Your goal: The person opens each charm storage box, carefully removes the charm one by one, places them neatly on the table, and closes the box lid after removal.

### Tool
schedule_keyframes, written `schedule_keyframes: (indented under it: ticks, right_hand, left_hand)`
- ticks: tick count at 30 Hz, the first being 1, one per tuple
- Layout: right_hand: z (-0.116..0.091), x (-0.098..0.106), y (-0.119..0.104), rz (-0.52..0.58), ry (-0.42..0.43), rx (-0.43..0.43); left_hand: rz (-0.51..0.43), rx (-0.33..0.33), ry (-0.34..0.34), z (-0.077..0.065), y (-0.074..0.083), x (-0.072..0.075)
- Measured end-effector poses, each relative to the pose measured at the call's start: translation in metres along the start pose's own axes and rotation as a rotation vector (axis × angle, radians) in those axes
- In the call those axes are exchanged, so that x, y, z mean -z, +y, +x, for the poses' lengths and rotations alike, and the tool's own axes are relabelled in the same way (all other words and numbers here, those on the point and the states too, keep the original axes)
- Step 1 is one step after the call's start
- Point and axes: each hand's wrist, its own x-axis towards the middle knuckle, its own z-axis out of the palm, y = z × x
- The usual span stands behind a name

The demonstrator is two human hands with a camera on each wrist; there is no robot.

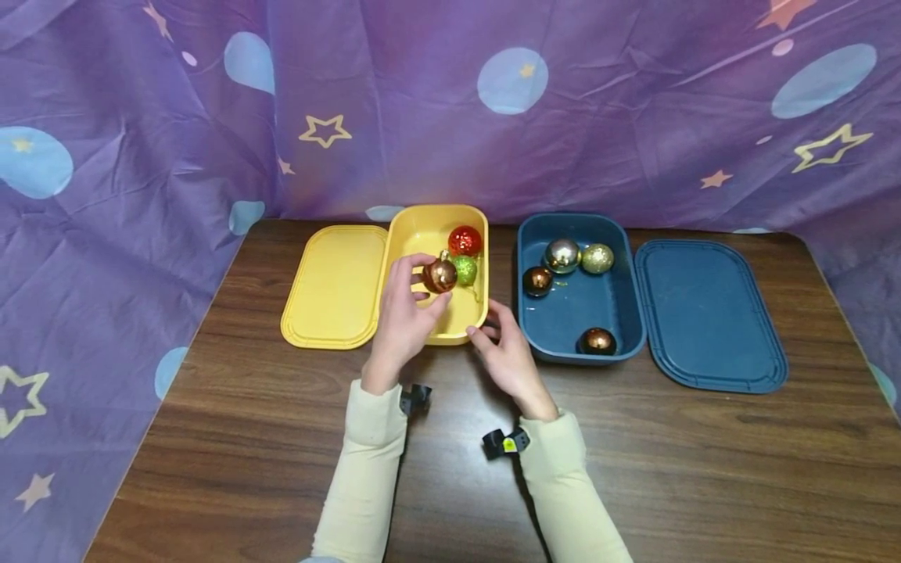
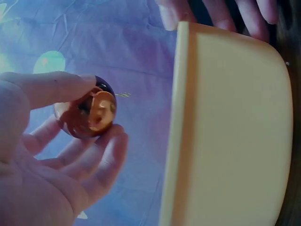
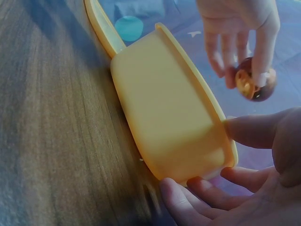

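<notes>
My left hand (image 1: 407, 314) holds a shiny copper-brown Christmas bauble (image 1: 440, 276) above the yellow box (image 1: 442, 339), thumb on one side and fingers on the other. In the left wrist view, a thin gold loop sticks out from the bauble (image 2: 89, 109). Inside the yellow box are a red bauble (image 1: 464, 241) and a glittery green bauble (image 1: 464, 270). At the box's front right corner, my right hand (image 1: 510, 358) grips the wall, its thumb at the rim and its fingers around the outside, as the right wrist view shows.
Right of the yellow box stands a blue box (image 1: 577, 317) containing a silver bauble (image 1: 562, 256), a pale gold glittery bauble (image 1: 597, 259) and two dark brown ones. A yellow lid (image 1: 334, 288) lies at the left, a blue lid (image 1: 712, 317) at the right. A purple patterned cloth (image 1: 422, 102) hangs behind.
</notes>
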Motion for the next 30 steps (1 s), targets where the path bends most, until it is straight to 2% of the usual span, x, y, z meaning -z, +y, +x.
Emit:
schedule_keyframes:
  ticks: [5,9,15,20,25,30]
  right_hand:
    - [0.002,-0.001,0.000,0.017,0.000,0.015]
    - [0.001,-0.001,0.000,0.012,-0.005,0.003]
    - [0.000,0.000,0.001,0.010,-0.005,-0.009]
    - [0.001,0.000,0.001,0.001,-0.009,-0.019]
    - [0.001,0.001,-0.001,-0.008,-0.018,-0.027]
    - [0.000,0.001,-0.002,-0.007,-0.024,-0.035]
  left_hand:
    - [-0.087,-0.069,0.024,-0.001,0.004,0.005]
    - [-0.152,-0.084,0.037,-0.005,0.008,0.012]
    - [-0.176,-0.127,0.030,-0.014,0.012,0.025]
    - [-0.171,-0.128,0.001,-0.021,0.009,0.038]
    - [-0.117,-0.123,-0.038,-0.028,0.001,0.054]
    - [-0.074,-0.105,-0.105,-0.034,-0.010,0.075]
